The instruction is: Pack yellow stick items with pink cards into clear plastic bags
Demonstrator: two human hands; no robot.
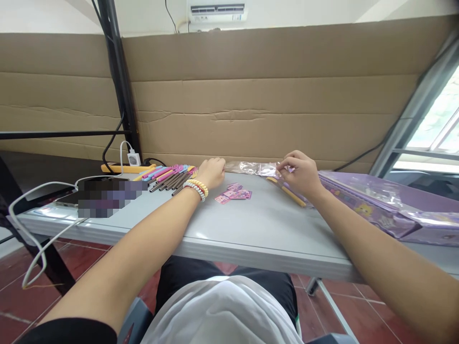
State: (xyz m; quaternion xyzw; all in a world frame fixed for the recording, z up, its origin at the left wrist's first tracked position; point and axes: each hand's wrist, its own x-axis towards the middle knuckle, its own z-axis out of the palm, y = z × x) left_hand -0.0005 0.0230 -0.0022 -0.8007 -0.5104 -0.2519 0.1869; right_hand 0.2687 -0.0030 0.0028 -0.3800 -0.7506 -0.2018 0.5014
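Observation:
My left hand (212,173), with bracelets on its wrist, is closed at the back of the table beside a bundle of colourful pens (168,176). What its fingers hold, if anything, is hidden. Clear plastic bags (253,168) lie flat between my two hands. My right hand (300,174) pinches at the right end of these bags, thumb and fingers together. Below that hand a yellow pen-like stick (292,197) lies slanted on the table. Small pink printed cards (234,193) are scattered in a little pile between my forearms.
A purple box (376,210) with cartoon prints and clear plastic on it stands at right. At left are a pixelated dark object (107,196), white cables (27,200) and a white plug (134,158). Cardboard (251,95) walls off the back; a black post (120,76) rises at left.

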